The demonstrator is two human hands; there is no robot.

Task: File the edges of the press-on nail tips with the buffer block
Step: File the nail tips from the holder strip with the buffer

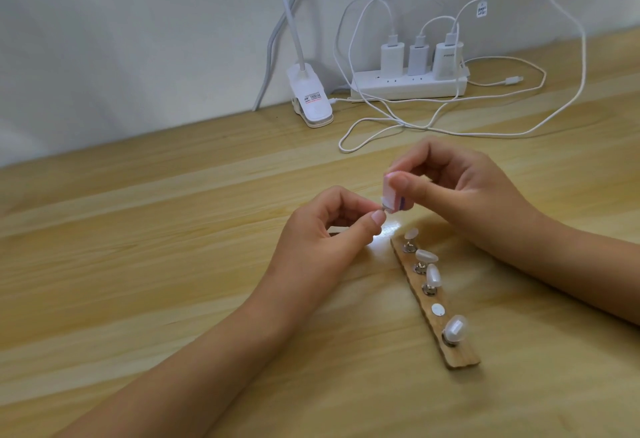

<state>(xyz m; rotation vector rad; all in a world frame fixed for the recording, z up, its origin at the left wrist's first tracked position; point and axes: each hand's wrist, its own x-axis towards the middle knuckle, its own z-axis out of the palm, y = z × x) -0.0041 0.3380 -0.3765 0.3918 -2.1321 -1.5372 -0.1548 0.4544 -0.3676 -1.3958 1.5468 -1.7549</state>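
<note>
Right hand [460,181] curled, pinching small pink-and-white rectangular buffer block [496,196] above light wooden worktop [173,229]. Left hand [322,229] curled, pinching one pale press-on nail tip [487,207], touching block's lower end. Four pearly white nail tips [426,256] standing on narrow wooden holder strip [462,358] beside hands. Sticker on white clip lamp [310,101]: print illegible.

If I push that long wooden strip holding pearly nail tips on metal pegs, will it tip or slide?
Probably slides: the wooden strip lies flat and low on the smooth table. Likely light, being thin. The nail tips perch on small metal pegs, so a jolt might dislodge one.
</note>
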